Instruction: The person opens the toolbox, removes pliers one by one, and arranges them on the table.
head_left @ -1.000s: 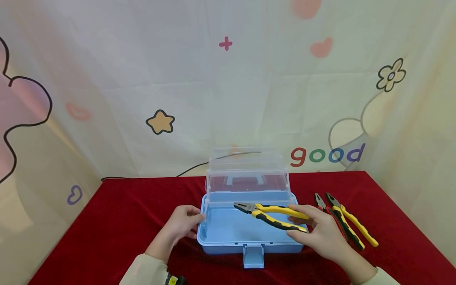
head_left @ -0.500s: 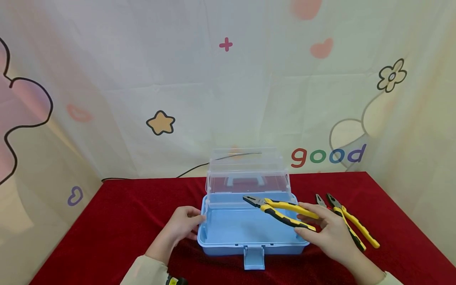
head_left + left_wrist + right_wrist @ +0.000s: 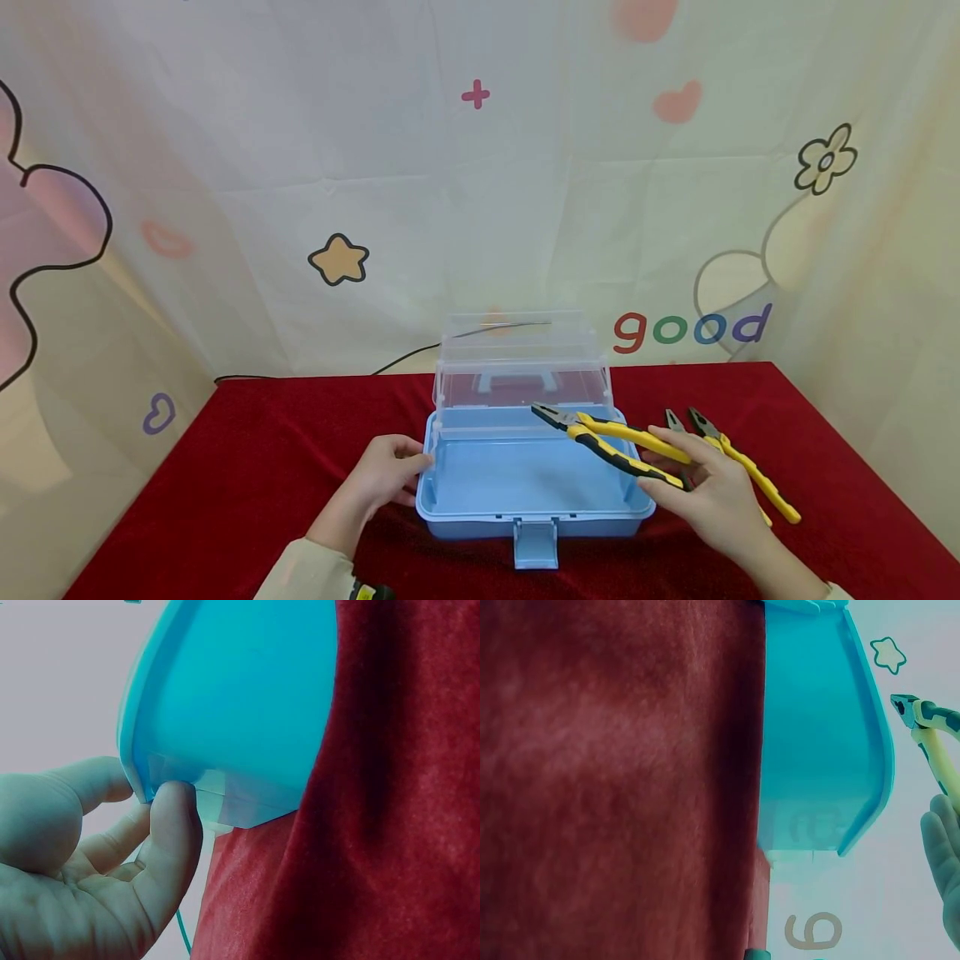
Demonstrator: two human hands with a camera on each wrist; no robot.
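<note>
A blue toolbox stands with its clear lid raised at the back and its front latch hanging down. My left hand pinches its left rim; in the left wrist view the thumb and fingers meet the edge of the blue wall. Over the box's right half, a pair of yellow-and-black combination pliers is held by the handles in my right hand, jaws pointing left. The right wrist view catches the pliers above the box, with part of my hand.
To the right, another yellow-handled pair of pliers lies on the red cloth. Beside it shows the jaw of a further pair, mostly hidden by my right hand. A printed curtain hangs behind, and a thin cable runs there.
My right hand has moved to the right with the pliers, now covering more of the pliers lying on the cloth. My left hand and the toolbox have stayed in place.
</note>
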